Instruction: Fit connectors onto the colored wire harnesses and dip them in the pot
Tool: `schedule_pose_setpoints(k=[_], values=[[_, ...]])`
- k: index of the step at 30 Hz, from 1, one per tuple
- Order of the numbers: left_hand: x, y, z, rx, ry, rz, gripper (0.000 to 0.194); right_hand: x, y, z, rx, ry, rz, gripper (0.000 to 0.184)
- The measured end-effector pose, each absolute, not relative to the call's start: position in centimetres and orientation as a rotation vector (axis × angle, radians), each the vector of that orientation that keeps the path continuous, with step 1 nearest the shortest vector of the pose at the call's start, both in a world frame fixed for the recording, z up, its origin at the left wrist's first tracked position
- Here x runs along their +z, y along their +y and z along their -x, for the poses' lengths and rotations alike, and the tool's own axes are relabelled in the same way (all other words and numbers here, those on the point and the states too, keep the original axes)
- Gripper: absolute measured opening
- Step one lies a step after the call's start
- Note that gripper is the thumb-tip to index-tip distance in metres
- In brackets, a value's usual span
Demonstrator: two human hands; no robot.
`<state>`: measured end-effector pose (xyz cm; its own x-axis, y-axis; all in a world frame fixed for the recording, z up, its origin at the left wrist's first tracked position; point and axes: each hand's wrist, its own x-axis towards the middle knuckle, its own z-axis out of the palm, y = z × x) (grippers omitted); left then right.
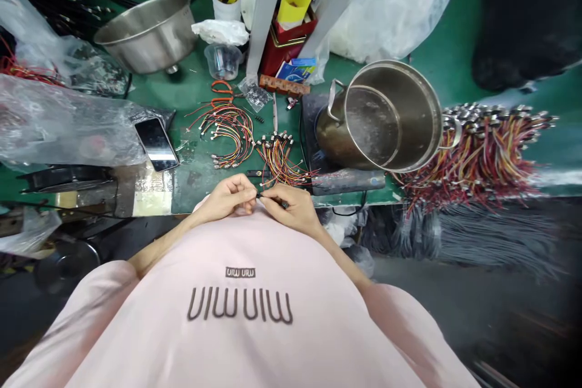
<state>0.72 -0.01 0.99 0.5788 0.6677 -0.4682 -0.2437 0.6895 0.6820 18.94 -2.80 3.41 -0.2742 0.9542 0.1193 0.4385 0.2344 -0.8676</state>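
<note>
At the front edge of the green table my two hands meet fingertip to fingertip. My left hand (231, 196) is closed in a pinch, its thumb against the curled index finger. Closed as well, my right hand (294, 208) has a small dark piece (284, 204) showing at its fingers. What exactly the fingertips hold is too small to make out. Just beyond them lies a bundle of red, yellow and black wires with metal-ended connectors (277, 154). Left of that, a second wire bundle (234, 133) is spread in a curve.
A phone (157, 144) lies to the left, near plastic bags (68, 121). Orange-handled scissors (222, 91) rest behind the wires. A large metal pot (331, 136) stands right, beside a heap of wires (491, 157). Behind are a steel bowl (150, 39) and a yellow cup (294, 3).
</note>
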Motion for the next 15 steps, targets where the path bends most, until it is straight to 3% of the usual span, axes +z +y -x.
schedule_pose_setpoints(k=[10,15], values=[[0.5,-0.1,-0.6,0.598,0.817,-0.714,0.039,3.6,-2.8,-18.8,1.013,-1.775,1.296,0.01],[0.3,-0.2,-0.2,0.662,0.863,-0.842,0.036,4.4,-2.9,-19.6,1.501,-1.442,1.392,0.016]])
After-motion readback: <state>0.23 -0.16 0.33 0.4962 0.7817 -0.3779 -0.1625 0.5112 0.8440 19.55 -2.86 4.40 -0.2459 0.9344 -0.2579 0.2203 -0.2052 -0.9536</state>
